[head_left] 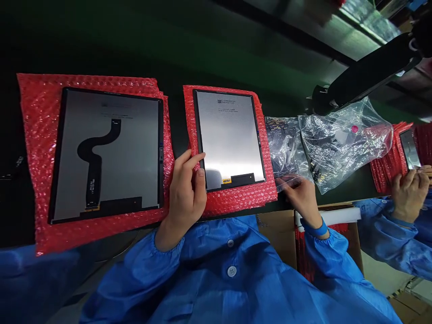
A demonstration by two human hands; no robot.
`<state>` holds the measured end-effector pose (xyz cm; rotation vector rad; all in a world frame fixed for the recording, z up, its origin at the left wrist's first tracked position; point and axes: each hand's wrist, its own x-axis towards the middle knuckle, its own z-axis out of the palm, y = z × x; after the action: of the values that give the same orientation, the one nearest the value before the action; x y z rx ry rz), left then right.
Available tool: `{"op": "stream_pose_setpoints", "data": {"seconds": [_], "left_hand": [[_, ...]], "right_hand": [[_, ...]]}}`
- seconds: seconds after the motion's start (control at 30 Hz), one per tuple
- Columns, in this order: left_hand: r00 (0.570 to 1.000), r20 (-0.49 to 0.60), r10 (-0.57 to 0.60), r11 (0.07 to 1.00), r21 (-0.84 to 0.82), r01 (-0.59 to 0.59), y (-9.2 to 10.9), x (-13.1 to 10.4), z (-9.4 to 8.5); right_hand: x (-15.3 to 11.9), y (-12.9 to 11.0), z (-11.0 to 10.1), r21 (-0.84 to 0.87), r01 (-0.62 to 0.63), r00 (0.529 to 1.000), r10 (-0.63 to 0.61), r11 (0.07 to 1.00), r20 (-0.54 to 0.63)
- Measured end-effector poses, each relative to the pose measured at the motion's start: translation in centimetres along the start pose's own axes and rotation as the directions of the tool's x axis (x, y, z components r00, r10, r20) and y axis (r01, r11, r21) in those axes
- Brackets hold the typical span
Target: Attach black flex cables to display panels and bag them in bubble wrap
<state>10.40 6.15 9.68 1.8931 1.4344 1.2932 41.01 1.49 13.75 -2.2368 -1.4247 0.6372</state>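
A grey display panel (229,135) with a black frame lies on red bubble wrap (236,202) in the middle. My left hand (187,189) rests at its left edge, fingers apart, with fingertips touching the frame. My right hand (302,198) is at the lower edge of a clear plastic bag (283,148) holding dark flex cables; its thumb and fingers are pressed together at the plastic, and what they grip is hard to make out. Left of my left hand, a second panel (131,153) on red wrap bears a black curved flex cable (92,146).
Another clear bag (344,139) lies to the right, under a black arm-like fixture (367,72). At the far right, a co-worker's hands (410,193) are over red wrap (384,162) and a panel. A cardboard box (278,229) stands below the table edge.
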Motion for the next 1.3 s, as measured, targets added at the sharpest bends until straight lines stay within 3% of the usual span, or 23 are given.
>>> {"op": "stream_pose_setpoints", "data": {"seconds": [0.1,0.23,0.43,0.53,0.63,0.73,0.8,0.9,0.97,1.03,1.13,1.2,1.3], "left_hand": [[1.0,0.003,-0.009,1.0,-0.008,0.009,-0.1,0.0,0.1],[1.0,0.015,-0.014,1.0,-0.016,0.014,-0.1,0.0,0.0],[0.999,0.023,-0.023,1.0,-0.012,0.023,-0.2,0.1,-0.2],[0.999,0.026,-0.045,0.999,-0.013,0.046,-0.5,0.0,-0.2],[0.997,0.028,-0.066,0.997,-0.031,0.066,-1.0,0.0,-0.3],[0.996,0.028,-0.082,0.996,-0.042,0.083,-1.5,0.2,-0.6],[0.995,0.022,-0.094,0.995,-0.035,0.095,-1.3,0.6,-0.9],[0.998,-0.048,-0.045,0.999,-0.01,0.045,0.4,1.3,-1.7],[0.992,-0.119,0.05,0.998,-0.042,-0.056,2.2,1.6,-2.3],[0.99,-0.104,0.099,0.98,-0.161,-0.115,4.2,1.7,-2.7],[0.986,0.16,0.041,0.931,-0.365,0.02,6.4,1.7,-2.5],[0.926,0.373,-0.05,0.886,-0.411,0.214,7.0,1.8,-1.9],[0.829,0.52,-0.204,0.779,-0.427,0.459,6.5,2.1,-0.8]], "right_hand": [[0.0,-0.3,-0.3,0.124,-0.087,0.992,0.074,0.988,0.103],[-0.5,-0.9,-1.0,0.239,-0.128,0.976,0.08,0.962,0.202],[-2.9,-2.5,-4.1,0.209,-0.104,0.993,0.113,0.972,-0.033],[-4.7,-2.8,-6.8,0.273,-0.132,0.987,0.153,0.953,-0.056],[-6.2,-1.9,-9.1,0.475,-0.123,0.975,0.195,0.871,-0.105],[-6.9,-0.3,-10.0,0.684,-0.074,0.975,0.198,0.726,-0.105],[-6.5,0.7,-9.5,0.751,-0.045,0.984,0.159,0.659,-0.081],[-4.9,0.9,-7.6,0.768,-0.009,0.996,0.072,0.64,-0.048],[-3.6,0.0,-5.9,0.758,-0.008,1.0,0.019,0.652,-0.006],[-2.4,-1.6,-4.3,0.758,-0.027,0.997,-0.042,0.652,0.071],[-1.4,-4.3,-2.1,0.787,-0.103,0.957,-0.154,0.609,0.245],[-1.1,-5.5,-0.8,0.802,-0.17,0.909,-0.224,0.572,0.352],[-1.3,-6.2,1.0,0.787,-0.217,0.853,-0.28,0.577,0.44]]}}
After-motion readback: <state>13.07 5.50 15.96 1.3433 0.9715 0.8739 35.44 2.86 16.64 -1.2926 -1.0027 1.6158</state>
